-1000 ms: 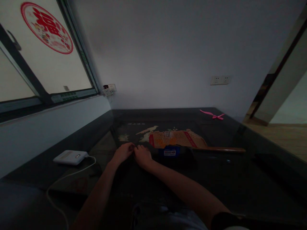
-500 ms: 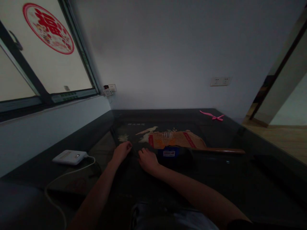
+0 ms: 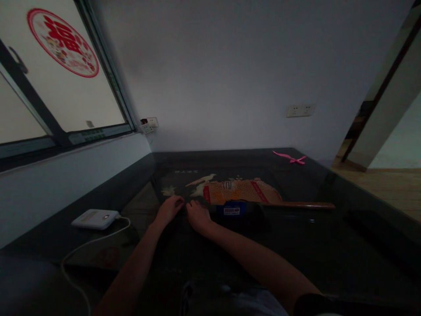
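Note:
Over the dark glossy table (image 3: 296, 245), my left hand (image 3: 170, 210) is closed, its fingertips pinched together. Just to its right is my right hand (image 3: 198, 216), also closed, with its fingers curled toward the left one. The two sets of fingertips are almost touching. Anything small or dark between them is too dim to make out. Right of my right hand sits a dark item with a blue label (image 3: 233, 209). Behind it lies a tan patterned thing with red bands (image 3: 243, 191), and a brown wooden handle (image 3: 305, 205) reaches to the right.
A white power bank (image 3: 95, 219) with a white cable (image 3: 95, 239) lies at the left. A pink ribbon (image 3: 292, 159) rests near the back right edge. The wall (image 3: 213, 79) rises behind the table, a window (image 3: 66, 96) at left.
My hands have come closer together, the right one moving left and the left one slightly right. The view has shifted slightly.

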{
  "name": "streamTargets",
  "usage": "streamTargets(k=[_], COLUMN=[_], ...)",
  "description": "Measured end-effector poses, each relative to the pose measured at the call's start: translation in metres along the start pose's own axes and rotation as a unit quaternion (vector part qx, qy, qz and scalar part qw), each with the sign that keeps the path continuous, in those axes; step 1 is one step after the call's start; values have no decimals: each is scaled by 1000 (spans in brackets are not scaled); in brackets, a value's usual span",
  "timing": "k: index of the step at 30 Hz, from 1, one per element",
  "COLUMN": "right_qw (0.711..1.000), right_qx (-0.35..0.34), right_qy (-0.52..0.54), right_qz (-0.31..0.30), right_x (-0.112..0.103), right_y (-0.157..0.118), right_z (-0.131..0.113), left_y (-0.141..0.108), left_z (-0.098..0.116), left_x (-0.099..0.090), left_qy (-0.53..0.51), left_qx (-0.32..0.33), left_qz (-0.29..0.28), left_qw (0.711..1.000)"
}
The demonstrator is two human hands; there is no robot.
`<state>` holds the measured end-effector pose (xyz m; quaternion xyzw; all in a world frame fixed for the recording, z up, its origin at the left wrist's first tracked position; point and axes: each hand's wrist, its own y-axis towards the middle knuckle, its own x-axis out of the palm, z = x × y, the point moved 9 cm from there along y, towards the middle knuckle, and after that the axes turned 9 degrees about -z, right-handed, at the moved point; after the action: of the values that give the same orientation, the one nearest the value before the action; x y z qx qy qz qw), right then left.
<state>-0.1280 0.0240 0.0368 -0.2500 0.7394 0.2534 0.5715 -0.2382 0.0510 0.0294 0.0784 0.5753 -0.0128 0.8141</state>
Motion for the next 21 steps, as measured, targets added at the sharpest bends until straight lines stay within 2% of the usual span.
streamTargets(k=[3,6,10,13,15,17,19,21], right_qw=[1000,1000,988,975,970,963,952,944], right_qx=[3,-27,-154,-214,-214,-186,-140,-63], right_qy=[1,-3,-11,29,85,147,193,219], right_qz=[6,12,13,46,79,130,190,240], right_x=[-6,-16,-39,-73,-101,-130,-155,-170], right_y=[-3,-20,-66,-102,-119,-129,-132,-130], right_z=[-1,-8,-35,-40,-27,0,37,84], left_y=[0,1,2,0,-1,-2,-3,-3], left_z=[0,-4,-8,-9,-8,-8,-6,3], left_x=[-1,1,3,2,0,-2,-6,-16], left_qy=[-3,-12,-23,-32,-36,-34,-33,-41], left_qx=[4,-3,-14,-20,-21,-21,-23,-15], left_qz=[1,0,-3,4,13,18,28,64], left_qw=[1000,1000,1000,999,999,999,999,997])
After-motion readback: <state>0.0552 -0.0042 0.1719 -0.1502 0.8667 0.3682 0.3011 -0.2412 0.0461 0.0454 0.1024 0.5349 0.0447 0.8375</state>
